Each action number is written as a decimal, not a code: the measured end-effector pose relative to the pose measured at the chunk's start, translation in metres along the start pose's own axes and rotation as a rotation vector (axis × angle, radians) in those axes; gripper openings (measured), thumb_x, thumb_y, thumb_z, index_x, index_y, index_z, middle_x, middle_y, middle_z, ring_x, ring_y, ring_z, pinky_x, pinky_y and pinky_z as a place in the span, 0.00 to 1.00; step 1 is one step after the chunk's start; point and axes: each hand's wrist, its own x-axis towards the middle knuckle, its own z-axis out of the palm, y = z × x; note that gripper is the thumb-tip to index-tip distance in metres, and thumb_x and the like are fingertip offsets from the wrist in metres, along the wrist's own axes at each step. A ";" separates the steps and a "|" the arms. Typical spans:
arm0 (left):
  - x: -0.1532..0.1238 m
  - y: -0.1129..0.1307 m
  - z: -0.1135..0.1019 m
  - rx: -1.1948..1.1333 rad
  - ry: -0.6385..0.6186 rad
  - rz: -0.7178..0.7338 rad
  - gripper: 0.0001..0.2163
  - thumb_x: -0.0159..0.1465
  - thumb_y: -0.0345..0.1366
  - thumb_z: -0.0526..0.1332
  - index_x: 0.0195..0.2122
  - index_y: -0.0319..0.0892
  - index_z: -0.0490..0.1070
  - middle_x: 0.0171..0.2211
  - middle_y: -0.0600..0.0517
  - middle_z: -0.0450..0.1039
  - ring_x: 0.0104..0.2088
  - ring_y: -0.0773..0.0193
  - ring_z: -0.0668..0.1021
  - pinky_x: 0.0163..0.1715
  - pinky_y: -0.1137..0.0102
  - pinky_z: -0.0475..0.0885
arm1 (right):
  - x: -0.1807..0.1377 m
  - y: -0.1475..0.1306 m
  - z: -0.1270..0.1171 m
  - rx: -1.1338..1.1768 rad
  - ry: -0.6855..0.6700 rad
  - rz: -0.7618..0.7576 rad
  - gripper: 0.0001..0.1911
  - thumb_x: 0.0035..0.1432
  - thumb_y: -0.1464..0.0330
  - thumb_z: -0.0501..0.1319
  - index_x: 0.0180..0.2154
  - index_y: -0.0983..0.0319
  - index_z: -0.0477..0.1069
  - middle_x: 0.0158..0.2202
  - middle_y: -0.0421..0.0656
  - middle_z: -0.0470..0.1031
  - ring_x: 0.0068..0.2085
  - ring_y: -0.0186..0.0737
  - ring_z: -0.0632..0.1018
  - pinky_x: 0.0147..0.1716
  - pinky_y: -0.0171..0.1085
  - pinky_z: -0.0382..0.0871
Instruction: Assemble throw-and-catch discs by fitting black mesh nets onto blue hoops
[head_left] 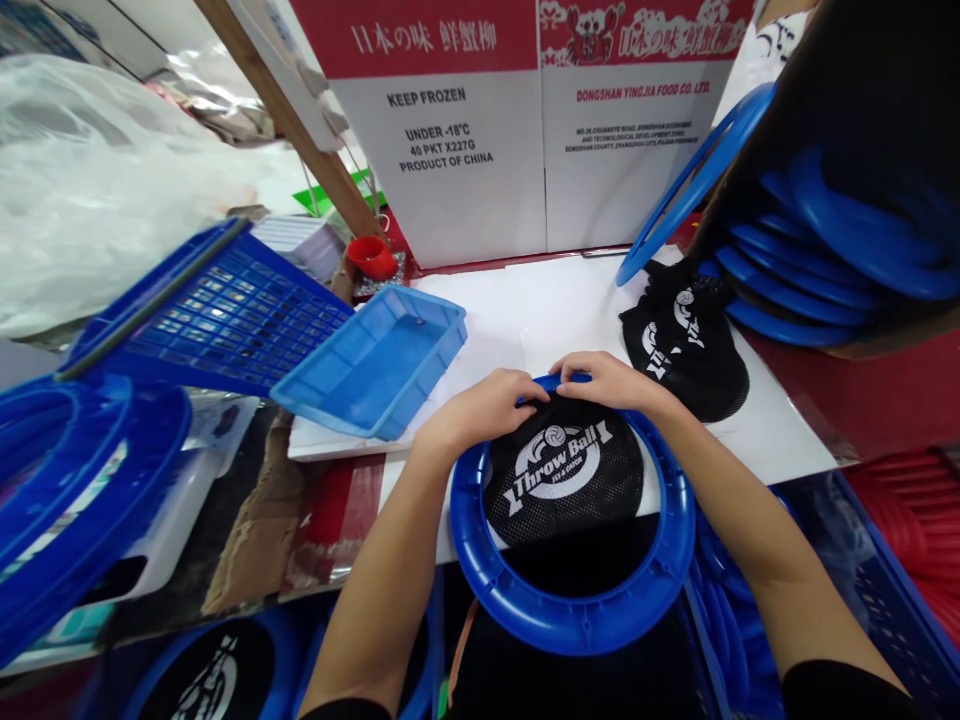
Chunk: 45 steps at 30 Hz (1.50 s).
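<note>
A blue plastic ring (581,625) lies at the near edge of the white work surface and overhangs it toward my body. Inside its far half is a black mesh net (517,525) printed "Throw Ball". At the ring's far rim, my left hand (510,395) pinches the edge of the net, its fingertips bent inward. Close beside it, my right hand (607,382) grips the net's edge and the rim with thumb and fingers. The near half of the ring shows no net across it. My fingers hide the exact points of contact.
Black printed nets (712,375) are piled to the right. Beyond them a tipped carton holds several blue rings (810,270). A light blue tray (382,375) and a blue basket (247,310) stand left. A white-and-red carton (480,200) closes off the back.
</note>
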 end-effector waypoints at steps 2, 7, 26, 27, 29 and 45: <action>0.000 0.000 0.000 0.005 0.003 0.016 0.16 0.65 0.28 0.61 0.50 0.43 0.83 0.45 0.46 0.84 0.44 0.57 0.82 0.52 0.62 0.75 | 0.000 0.000 0.000 0.024 -0.002 0.013 0.09 0.58 0.62 0.65 0.29 0.60 0.73 0.50 0.48 0.82 0.53 0.49 0.80 0.60 0.48 0.68; -0.001 0.000 -0.002 0.005 0.024 0.027 0.16 0.66 0.29 0.59 0.49 0.44 0.84 0.43 0.47 0.84 0.43 0.58 0.82 0.51 0.64 0.75 | 0.001 0.002 0.000 0.089 0.006 0.037 0.10 0.57 0.60 0.65 0.30 0.60 0.74 0.50 0.48 0.82 0.53 0.50 0.80 0.60 0.50 0.68; 0.000 0.004 0.000 0.030 0.025 0.015 0.17 0.66 0.28 0.58 0.54 0.42 0.79 0.49 0.44 0.82 0.48 0.55 0.82 0.54 0.60 0.75 | 0.002 0.003 0.003 0.103 0.037 0.063 0.10 0.56 0.61 0.65 0.28 0.60 0.73 0.48 0.48 0.82 0.51 0.48 0.80 0.59 0.49 0.69; 0.000 0.004 -0.001 0.031 0.025 0.016 0.17 0.66 0.28 0.58 0.54 0.42 0.80 0.49 0.44 0.82 0.48 0.55 0.82 0.54 0.60 0.75 | 0.002 0.002 0.003 0.107 0.035 0.064 0.10 0.56 0.61 0.65 0.28 0.60 0.73 0.48 0.48 0.82 0.50 0.48 0.80 0.59 0.49 0.69; 0.000 0.005 -0.001 0.034 0.020 0.012 0.17 0.66 0.28 0.57 0.53 0.41 0.80 0.49 0.44 0.82 0.48 0.55 0.82 0.54 0.61 0.75 | 0.002 0.002 0.002 0.109 0.031 0.065 0.10 0.55 0.61 0.65 0.28 0.60 0.73 0.47 0.48 0.82 0.50 0.48 0.80 0.59 0.50 0.69; 0.001 0.006 -0.002 0.034 0.028 0.018 0.17 0.66 0.29 0.57 0.53 0.41 0.80 0.48 0.44 0.82 0.47 0.55 0.81 0.52 0.62 0.74 | 0.002 0.001 0.000 0.129 0.021 0.084 0.10 0.55 0.61 0.65 0.28 0.60 0.72 0.47 0.48 0.82 0.50 0.48 0.80 0.59 0.51 0.69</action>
